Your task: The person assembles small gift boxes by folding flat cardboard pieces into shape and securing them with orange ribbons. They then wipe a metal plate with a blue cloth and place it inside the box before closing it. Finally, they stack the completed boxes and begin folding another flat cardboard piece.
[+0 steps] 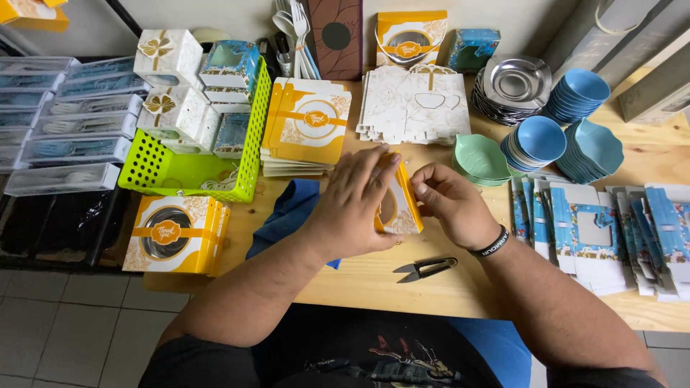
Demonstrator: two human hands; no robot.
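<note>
Both hands meet over the middle of the wooden table (374, 280). My left hand (356, 205) wraps over the left side of a small yellow and white gift box (399, 208) with an oval window. My right hand (449, 205) pinches the box's right edge with thumb and fingers. The box is tilted on edge between the two hands, partly hidden by my left fingers. A black wristband sits on my right wrist.
Black thread snips (425, 269) lie just in front of my hands. A blue cloth (287, 212) lies left. A stack of flat yellow boxes (305, 126), white flat boxes (415, 104), a green basket (180, 172) of boxes, blue and green dishes (539, 140), and blue flat boxes (604, 230) surround them.
</note>
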